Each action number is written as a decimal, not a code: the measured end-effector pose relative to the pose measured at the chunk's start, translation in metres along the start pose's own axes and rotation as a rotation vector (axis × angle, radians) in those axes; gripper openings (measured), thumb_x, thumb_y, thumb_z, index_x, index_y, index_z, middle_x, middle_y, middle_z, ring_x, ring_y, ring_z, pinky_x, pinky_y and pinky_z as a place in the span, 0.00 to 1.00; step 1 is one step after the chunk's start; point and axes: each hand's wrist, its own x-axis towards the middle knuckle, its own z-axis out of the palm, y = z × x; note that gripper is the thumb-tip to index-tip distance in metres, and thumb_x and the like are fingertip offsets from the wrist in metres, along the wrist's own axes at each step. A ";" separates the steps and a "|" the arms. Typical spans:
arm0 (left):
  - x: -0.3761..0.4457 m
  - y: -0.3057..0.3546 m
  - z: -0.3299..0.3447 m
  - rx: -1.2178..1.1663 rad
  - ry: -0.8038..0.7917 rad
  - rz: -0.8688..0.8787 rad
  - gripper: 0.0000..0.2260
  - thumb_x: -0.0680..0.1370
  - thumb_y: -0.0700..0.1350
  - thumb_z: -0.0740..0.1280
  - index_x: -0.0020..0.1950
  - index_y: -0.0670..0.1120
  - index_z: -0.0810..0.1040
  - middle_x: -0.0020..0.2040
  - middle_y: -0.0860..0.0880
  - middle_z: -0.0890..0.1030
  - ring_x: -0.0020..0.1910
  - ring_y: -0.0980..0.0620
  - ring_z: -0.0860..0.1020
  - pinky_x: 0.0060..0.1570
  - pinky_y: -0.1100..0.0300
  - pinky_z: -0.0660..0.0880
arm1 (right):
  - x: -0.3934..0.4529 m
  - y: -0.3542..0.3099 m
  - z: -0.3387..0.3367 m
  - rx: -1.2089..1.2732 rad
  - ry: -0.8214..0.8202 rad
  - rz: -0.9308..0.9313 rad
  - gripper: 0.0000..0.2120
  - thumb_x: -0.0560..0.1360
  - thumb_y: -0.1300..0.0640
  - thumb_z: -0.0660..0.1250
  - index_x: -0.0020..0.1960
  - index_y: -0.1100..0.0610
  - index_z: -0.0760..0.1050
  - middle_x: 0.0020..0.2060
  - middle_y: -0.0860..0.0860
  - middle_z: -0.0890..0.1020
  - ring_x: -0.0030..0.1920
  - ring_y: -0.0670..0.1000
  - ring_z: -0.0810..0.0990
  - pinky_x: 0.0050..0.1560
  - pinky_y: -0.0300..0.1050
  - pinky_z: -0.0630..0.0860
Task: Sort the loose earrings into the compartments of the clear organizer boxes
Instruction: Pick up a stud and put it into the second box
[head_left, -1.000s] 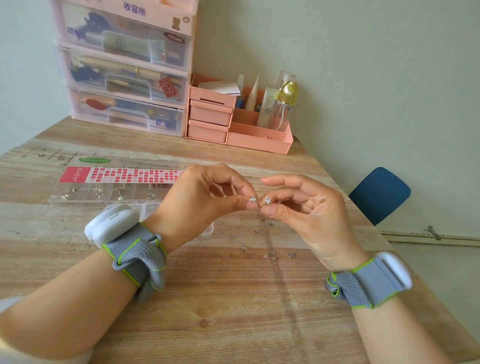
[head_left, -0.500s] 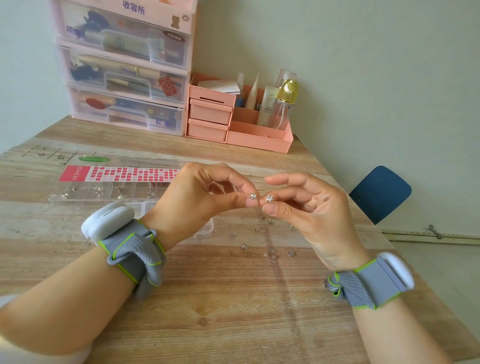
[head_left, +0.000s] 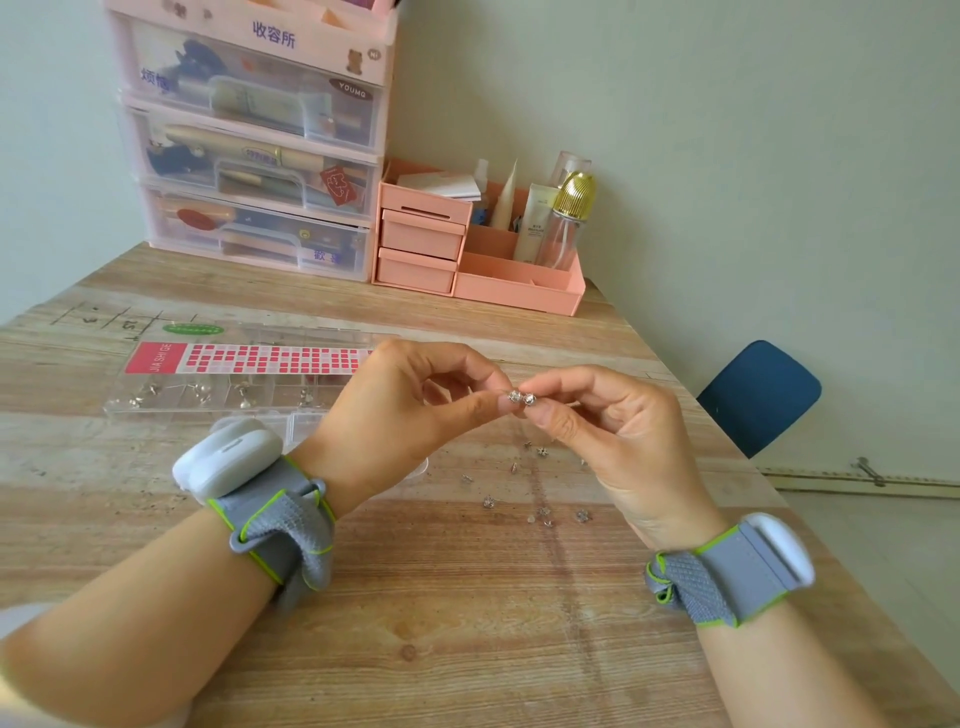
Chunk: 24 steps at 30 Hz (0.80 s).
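Two tiny studs, one (head_left: 514, 396) pinched in your left hand (head_left: 410, 415), one (head_left: 529, 399) in your right hand (head_left: 618, 441), could slip and vanish among the loose earrings (head_left: 540, 512) below.

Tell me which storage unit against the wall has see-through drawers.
The tall drawer stack at back left: its contents show through the drawer fronts. The small pink organizer beside it has solid drawers.
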 end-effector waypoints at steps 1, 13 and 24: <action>0.000 -0.001 0.000 0.017 0.007 -0.015 0.07 0.67 0.50 0.70 0.39 0.48 0.83 0.37 0.49 0.83 0.34 0.52 0.76 0.38 0.61 0.73 | 0.001 0.001 0.001 0.003 0.000 0.002 0.05 0.68 0.57 0.72 0.44 0.55 0.82 0.39 0.52 0.85 0.41 0.54 0.83 0.43 0.41 0.78; 0.001 -0.003 -0.001 0.057 0.021 -0.054 0.11 0.63 0.54 0.69 0.38 0.49 0.82 0.36 0.51 0.83 0.34 0.57 0.78 0.39 0.65 0.76 | 0.002 0.004 0.005 0.029 -0.035 0.053 0.03 0.67 0.56 0.71 0.41 0.54 0.80 0.37 0.49 0.82 0.38 0.44 0.77 0.39 0.35 0.74; 0.002 0.001 -0.010 -0.041 -0.236 -0.119 0.10 0.60 0.48 0.72 0.36 0.45 0.82 0.33 0.52 0.83 0.34 0.58 0.80 0.39 0.70 0.75 | 0.002 0.001 0.003 0.141 -0.249 0.139 0.08 0.65 0.64 0.72 0.34 0.51 0.80 0.32 0.45 0.79 0.36 0.44 0.74 0.41 0.35 0.71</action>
